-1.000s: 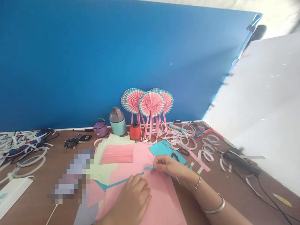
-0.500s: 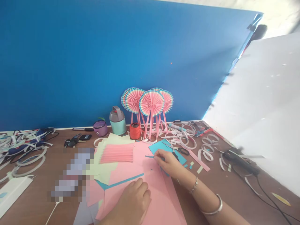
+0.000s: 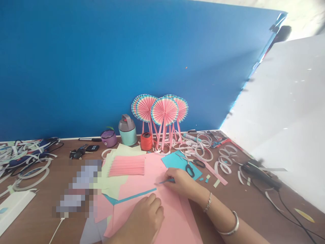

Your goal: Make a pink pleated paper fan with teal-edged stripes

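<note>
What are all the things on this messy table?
paper fans: about four, pink with teal rims, standing against blue board
bottle: one, teal with grey lid, left of fans
thread spool: one, red, beside bottle
scissors: one, black handles, on teal paper
pink sheet: one, front middle
long strip: one, teal, on pink sheet
pleated paper: one, pink, left of middle
tape rings: many, white, right back
glue gun: one, black, right
left hand: resting on pink sheet
right hand: pinching short strip, teal
</note>
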### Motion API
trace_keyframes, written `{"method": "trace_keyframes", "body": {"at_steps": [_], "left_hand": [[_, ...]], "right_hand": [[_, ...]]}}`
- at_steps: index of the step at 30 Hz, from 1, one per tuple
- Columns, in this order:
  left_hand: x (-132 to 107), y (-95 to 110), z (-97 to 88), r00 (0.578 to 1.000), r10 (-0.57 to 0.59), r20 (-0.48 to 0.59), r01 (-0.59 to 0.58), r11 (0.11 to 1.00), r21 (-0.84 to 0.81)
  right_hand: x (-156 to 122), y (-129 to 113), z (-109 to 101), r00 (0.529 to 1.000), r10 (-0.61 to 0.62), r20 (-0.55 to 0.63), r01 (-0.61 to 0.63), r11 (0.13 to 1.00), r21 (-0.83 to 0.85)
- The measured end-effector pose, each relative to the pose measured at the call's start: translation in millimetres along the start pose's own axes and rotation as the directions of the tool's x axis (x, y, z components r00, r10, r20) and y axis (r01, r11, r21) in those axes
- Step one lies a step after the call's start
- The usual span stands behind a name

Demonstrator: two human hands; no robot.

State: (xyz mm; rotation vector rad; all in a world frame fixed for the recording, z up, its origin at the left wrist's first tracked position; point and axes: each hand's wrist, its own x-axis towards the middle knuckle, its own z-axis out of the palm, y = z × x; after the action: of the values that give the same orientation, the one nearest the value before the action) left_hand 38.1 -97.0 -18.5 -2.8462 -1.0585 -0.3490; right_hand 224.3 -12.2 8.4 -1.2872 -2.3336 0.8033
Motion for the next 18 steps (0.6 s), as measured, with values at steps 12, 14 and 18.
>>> {"method": "trace_keyframes", "body": {"at_steps": [12,14,18], "left_hand": [[1.0,0.3,-2.7,1.0,0.013,0.015,-0.013,1.0,-0.007],[1.1,0.5,-3.9,1.0,0.017,0.022,-0.017,1.0,-0.005],[1.6,1.0,-5.0,1.0,0.014,0.019,-0.014,1.0,-0.001]], "right_hand": [[3.8,-0.4,-4.4,0.984,0.118,-0.134,-0.135,0.983,-0.122],[3.2,0.8,-2.9,0.991,0.107,-0.084,-0.111,0.993,-0.047],[1.6,1.8,2.1,0.996,0.061,-0.057,-0.062,0.998,-0.01]]}}
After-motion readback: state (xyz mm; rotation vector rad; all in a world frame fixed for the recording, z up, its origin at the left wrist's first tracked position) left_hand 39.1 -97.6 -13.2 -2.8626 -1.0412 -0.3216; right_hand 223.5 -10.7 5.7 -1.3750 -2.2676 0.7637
